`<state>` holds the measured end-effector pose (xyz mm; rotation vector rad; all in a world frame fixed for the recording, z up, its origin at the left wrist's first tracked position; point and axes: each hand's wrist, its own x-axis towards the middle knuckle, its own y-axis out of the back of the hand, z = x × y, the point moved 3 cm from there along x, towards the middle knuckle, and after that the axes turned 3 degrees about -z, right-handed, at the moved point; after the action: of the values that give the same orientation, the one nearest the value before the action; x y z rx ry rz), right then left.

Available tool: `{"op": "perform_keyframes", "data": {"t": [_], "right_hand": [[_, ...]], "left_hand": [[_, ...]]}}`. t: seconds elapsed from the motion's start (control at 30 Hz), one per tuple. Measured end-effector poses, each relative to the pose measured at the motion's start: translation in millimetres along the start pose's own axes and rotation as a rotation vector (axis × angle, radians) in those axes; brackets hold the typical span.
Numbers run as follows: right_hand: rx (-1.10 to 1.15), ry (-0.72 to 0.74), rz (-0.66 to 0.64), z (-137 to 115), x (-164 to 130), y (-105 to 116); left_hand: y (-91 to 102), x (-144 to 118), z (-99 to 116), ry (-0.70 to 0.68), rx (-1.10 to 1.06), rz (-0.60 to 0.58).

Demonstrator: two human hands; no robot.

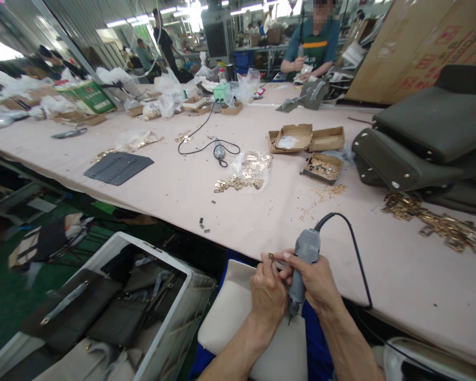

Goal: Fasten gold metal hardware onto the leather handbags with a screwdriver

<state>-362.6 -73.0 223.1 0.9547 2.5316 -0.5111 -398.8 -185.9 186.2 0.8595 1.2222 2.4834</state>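
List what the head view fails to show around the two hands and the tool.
- Tool tip: too small to tell its bit.
- Small metal piece: mostly covered by left hand.
- Right hand palm: turned away.
- Cord end: lost below the table edge.

A grey handheld electric tool (303, 264) stands nearly upright just off the table's (174, 185) near edge, its tip pointing down and its black cord (357, 259) looping up over that edge. A small brass metal piece (271, 256) sits just left of the tool's body, near its upper end.
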Motion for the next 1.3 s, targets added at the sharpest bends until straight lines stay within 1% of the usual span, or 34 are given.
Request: {"op": "perform_keyframes", "data": {"t": [0.27, 0.43, 0.67, 0.83, 0.97, 1.13, 1.3], "right_hand": [[-0.048, 0.013, -0.031, -3, -1, -2], [-0.1, 0.02, -0.043, -3, -1, -1], [-0.208, 0.034, -0.102, -3, 3, 2], [-0.341, 0.037, -0.166, -6, 7, 3], [-0.42, 0.03, -0.209, -12, 9, 2], [-0.49, 0.041, -0.212, -18, 9, 0], [-0.528, 0.07, -0.291, -18, 12, -2]], "left_hand": [[2.1, 0, 1, -0.001, 0.008, -0.024], [0.3, -1, 2, 0.01, 0.021, -0.025], [-5.4, -1, 2, 0.018, 0.117, -0.108], [-7.3, -3, 4, -0.008, 0.182, -0.146], [-8.1, -5, 4, -0.035, 0.175, -0.13], [-6.5, -5, 3, -0.04, 0.149, -0.051], [-4.4, -2, 2, -0.054, 0.136, -0.033]]}}
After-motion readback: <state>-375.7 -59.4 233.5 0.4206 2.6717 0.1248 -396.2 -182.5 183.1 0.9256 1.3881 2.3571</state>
